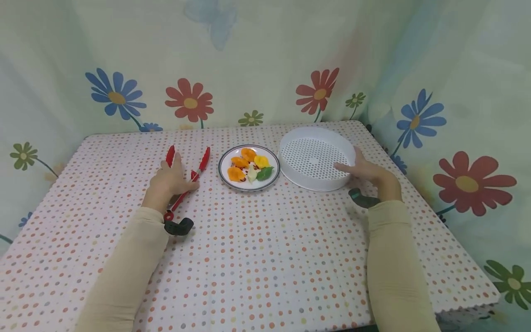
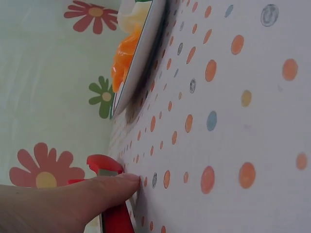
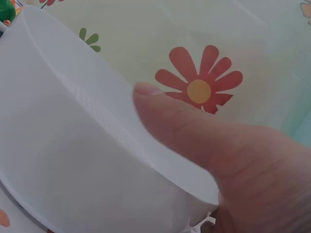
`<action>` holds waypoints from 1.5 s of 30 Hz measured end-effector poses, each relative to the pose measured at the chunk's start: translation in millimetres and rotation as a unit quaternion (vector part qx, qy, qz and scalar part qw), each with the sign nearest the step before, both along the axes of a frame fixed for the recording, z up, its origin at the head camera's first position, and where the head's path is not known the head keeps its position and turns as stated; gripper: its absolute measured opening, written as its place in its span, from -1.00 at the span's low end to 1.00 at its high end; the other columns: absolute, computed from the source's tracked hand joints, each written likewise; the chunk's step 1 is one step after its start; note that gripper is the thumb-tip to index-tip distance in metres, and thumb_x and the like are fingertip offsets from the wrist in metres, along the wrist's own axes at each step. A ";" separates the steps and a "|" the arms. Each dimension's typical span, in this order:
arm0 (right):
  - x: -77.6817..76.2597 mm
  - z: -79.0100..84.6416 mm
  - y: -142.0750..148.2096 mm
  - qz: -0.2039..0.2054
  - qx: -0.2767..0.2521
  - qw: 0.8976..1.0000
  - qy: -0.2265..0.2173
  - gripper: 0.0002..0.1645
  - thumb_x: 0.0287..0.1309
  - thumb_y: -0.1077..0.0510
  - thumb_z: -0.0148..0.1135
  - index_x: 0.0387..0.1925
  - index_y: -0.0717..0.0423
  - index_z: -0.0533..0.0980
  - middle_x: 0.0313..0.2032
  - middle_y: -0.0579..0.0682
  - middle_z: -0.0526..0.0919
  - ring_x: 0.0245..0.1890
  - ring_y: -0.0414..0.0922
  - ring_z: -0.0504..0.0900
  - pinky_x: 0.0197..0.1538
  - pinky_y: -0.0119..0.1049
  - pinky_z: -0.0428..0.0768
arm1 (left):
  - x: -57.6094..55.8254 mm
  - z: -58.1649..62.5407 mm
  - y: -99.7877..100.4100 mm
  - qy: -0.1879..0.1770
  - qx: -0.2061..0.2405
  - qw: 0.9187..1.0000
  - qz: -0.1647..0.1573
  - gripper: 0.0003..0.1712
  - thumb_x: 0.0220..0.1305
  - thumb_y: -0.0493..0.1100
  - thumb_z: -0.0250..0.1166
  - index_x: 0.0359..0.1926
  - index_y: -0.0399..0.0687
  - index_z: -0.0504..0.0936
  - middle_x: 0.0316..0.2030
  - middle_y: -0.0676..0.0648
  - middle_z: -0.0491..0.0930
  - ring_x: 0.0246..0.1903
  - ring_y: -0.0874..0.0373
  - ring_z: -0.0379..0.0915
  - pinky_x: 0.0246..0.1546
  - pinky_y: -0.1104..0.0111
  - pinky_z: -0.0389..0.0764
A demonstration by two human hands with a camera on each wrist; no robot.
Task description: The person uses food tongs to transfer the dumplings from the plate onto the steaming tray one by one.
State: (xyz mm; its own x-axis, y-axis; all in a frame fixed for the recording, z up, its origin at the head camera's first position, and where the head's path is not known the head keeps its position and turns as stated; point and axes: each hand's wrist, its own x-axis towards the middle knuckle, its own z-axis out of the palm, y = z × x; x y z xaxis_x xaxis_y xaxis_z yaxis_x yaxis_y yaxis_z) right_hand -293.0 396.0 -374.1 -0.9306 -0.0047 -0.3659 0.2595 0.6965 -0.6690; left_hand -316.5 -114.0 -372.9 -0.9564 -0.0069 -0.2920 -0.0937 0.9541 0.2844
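Observation:
My left hand point(image 1: 167, 180) lies over a pair of red-tipped tongs point(image 1: 202, 162), spread apart on the table. Its thumb crosses the tongs' right arm and the fingers reach along the left arm; the left wrist view shows the thumb point(image 2: 104, 191) across the red part, with the other fingers hidden. On the right, my right hand point(image 1: 368, 169) holds the rim of a round white sieve point(image 1: 296, 177) with a perforated bottom. The right wrist view has its thumb point(image 3: 180, 126) over the rim, while the fingers outside the wall are mostly hidden.
Between the hands stands a white plate point(image 1: 226, 180) with a dark rim, touching or nearly touching the sieve. Orange, yellow, pale and green pieces point(image 1: 236, 174) lie on it. A dotted cloth point(image 1: 257, 258) covers the table; flowered curtains point(image 1: 257, 60) hang behind and beside it.

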 end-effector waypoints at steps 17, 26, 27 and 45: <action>2.6 3.4 5.7 0.091 0.034 0.995 0.013 0.48 0.08 -0.10 0.29 0.32 0.25 -0.74 0.36 0.52 -0.46 0.35 0.49 -0.38 0.28 0.42 -0.20 | 1.9 -4.6 -6.6 0.031 0.014 0.999 0.039 0.14 -0.02 0.15 0.41 0.26 -0.58 0.05 0.14 -0.50 0.24 -0.07 -0.24 0.35 -0.01 -0.03 0.52; -2.7 8.3 0.8 0.104 0.080 0.991 0.012 0.50 0.04 -0.17 0.30 0.32 0.36 -0.68 0.36 0.55 -0.41 0.34 0.51 -0.35 0.27 0.43 -0.17 | -12.8 -8.1 -20.4 0.052 0.068 0.995 0.043 0.23 0.02 0.09 0.40 0.38 -0.45 -0.20 0.32 -0.51 0.02 0.19 -0.39 0.22 0.17 -0.12 0.37; -2.2 9.8 0.8 0.105 0.089 0.990 0.013 0.50 0.03 -0.18 0.31 0.33 0.38 -0.66 0.36 0.56 -0.38 0.34 0.51 -0.32 0.27 0.43 -0.15 | -13.9 -8.4 -20.4 0.054 0.073 0.995 0.049 0.23 0.01 0.09 0.41 0.38 -0.44 -0.18 0.32 -0.49 0.05 0.18 -0.37 0.24 0.16 -0.11 0.38; -3.0 10.7 5.2 0.112 0.099 0.989 0.020 0.48 0.01 -0.18 0.33 0.36 0.38 -0.59 0.34 0.56 -0.31 0.32 0.52 -0.27 0.24 0.47 -0.14 | -0.6 -2.1 -6.1 0.062 -0.023 0.997 0.049 0.20 0.23 0.23 0.15 0.33 -0.68 -0.25 0.31 -0.58 0.04 0.20 -0.39 0.26 0.13 -0.05 0.43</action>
State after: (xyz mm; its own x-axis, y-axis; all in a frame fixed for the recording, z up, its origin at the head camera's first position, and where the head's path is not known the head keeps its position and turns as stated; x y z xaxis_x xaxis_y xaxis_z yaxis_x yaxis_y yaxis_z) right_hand -296.0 401.2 -363.4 -0.9283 -0.1437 -0.3429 0.0603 0.8518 -0.5204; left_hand -317.1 -120.1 -375.0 -0.9789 -0.1137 -0.1695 -0.1550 0.9543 0.2553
